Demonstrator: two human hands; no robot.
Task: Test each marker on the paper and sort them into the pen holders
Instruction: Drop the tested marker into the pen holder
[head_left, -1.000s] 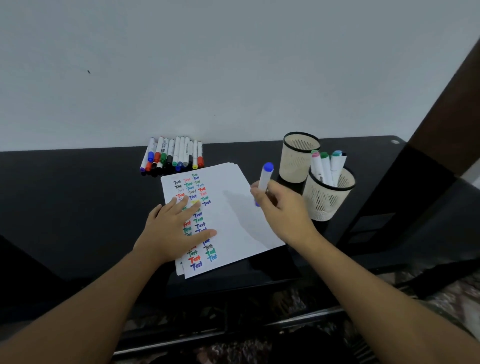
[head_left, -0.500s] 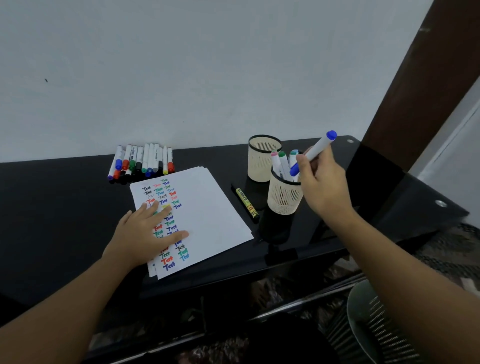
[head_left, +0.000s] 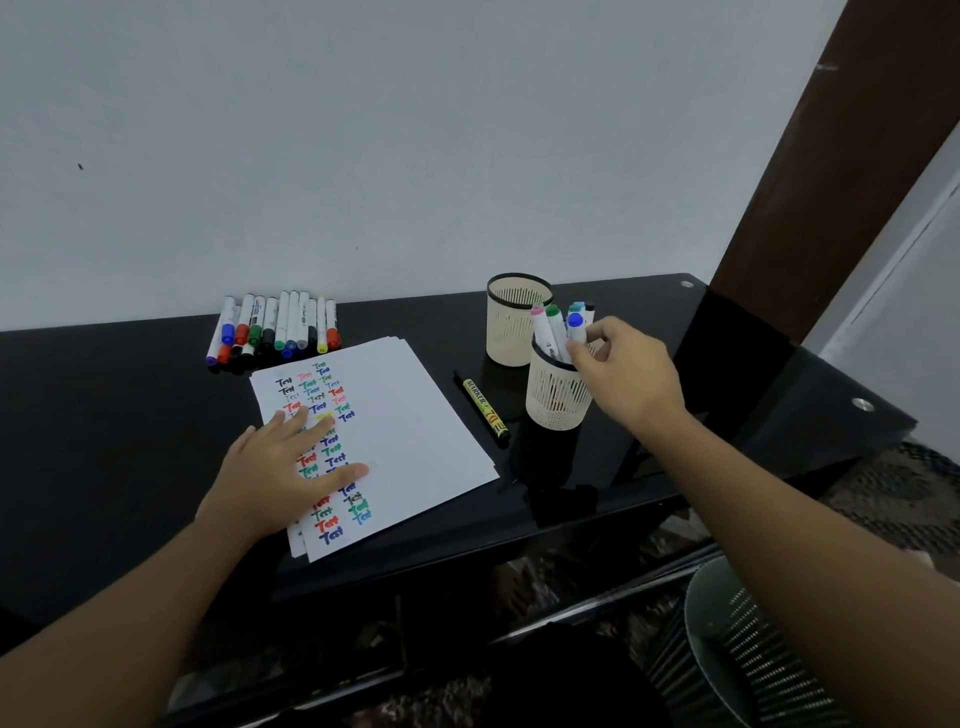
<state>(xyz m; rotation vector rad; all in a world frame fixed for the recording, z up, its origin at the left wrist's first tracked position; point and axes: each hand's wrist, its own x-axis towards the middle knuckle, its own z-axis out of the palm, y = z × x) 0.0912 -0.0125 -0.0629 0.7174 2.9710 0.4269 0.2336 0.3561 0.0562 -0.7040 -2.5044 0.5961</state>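
The right hand (head_left: 626, 376) is over the near pen holder (head_left: 557, 397), fingers curled and pinching the blue-capped marker (head_left: 575, 328), which stands upright inside that holder with its cap up. Around it in the same holder stand other markers, a pink-capped one (head_left: 540, 322) and a green-capped one (head_left: 555, 318) on the left, more behind. The far pen holder (head_left: 514, 319) sits just beyond and to the left, touching or nearly touching the near one; nothing shows above its rim.

Over on the left, the left hand (head_left: 283, 467) lies flat on the paper (head_left: 415, 431), fingers straight and spread, pressing the sheets to the black desk (head_left: 114, 415). The paper carries columns of the word "Test" in many colours, partly under the fingers.

Between paper and near holder, a yellow-labelled black marker (head_left: 485, 408) lies on the desk, running near to far. At the far side by the wall, a row of markers (head_left: 275, 330) lies side by side, coloured caps toward the paper. A mesh bin (head_left: 748, 649) shows at the near right, below the desk.
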